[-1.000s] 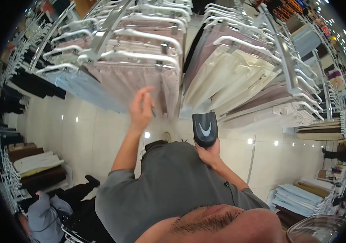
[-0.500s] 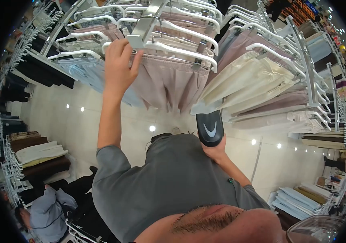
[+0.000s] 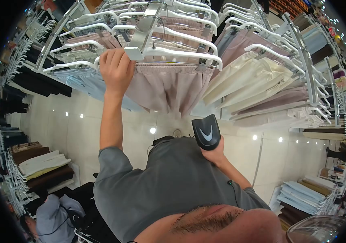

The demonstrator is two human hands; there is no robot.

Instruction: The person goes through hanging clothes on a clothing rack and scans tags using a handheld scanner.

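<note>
My left hand (image 3: pixel 116 72) is closed around the left end of a white hanger (image 3: pixel 181 54) at the front of the rack. Pale mauve trousers (image 3: pixel 169 83) with a gathered waistband hang from its clips. Beside my fingers is the square end of a metal rail arm (image 3: pixel 134 52). In front of my torso, my right hand (image 3: pixel 214 153) grips a black handheld scanner (image 3: pixel 206 131) with a grey V-shaped mark. Only part of that hand shows below the device.
Cream trousers (image 3: pixel 248 79) hang on the rack to the right, and light blue trousers (image 3: pixel 82 81) to the left. Folded clothes (image 3: pixel 45 164) lie at lower left, with more folded light blue garments (image 3: pixel 302 196) at lower right. Another person (image 3: pixel 55 218) is bent over behind me at left.
My left thumb and fingers have closed in on the hanger's end, and the hand sits slightly lower. The scanner has tilted and shifted a little left in my right hand.
</note>
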